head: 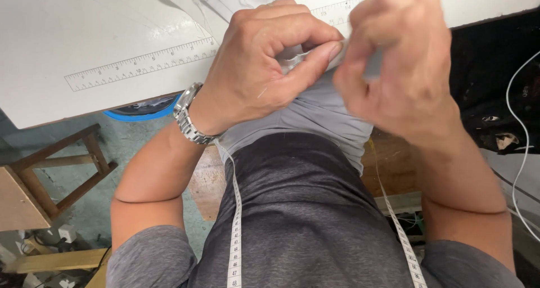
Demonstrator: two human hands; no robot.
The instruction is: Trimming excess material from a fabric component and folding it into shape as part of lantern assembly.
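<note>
My left hand [264,63] pinches a fold of light grey fabric [320,113] between thumb and forefinger at the edge of the white table [67,35]. A metal wristwatch [188,116] sits on that wrist. My right hand [399,57], blurred, grips the same fabric just to the right, its fingers curled closed. The grey cloth hangs down from the table edge toward my lap. A white measuring tape [235,232] drapes around my neck and down both sides of my dark grey shirt.
A ruler scale [140,63] is printed along the white table. A wooden stool [62,170] stands at the lower left on the floor. Black cloth [495,85] and a white cable [520,125] lie at the right. A blue rim [140,115] shows under the table edge.
</note>
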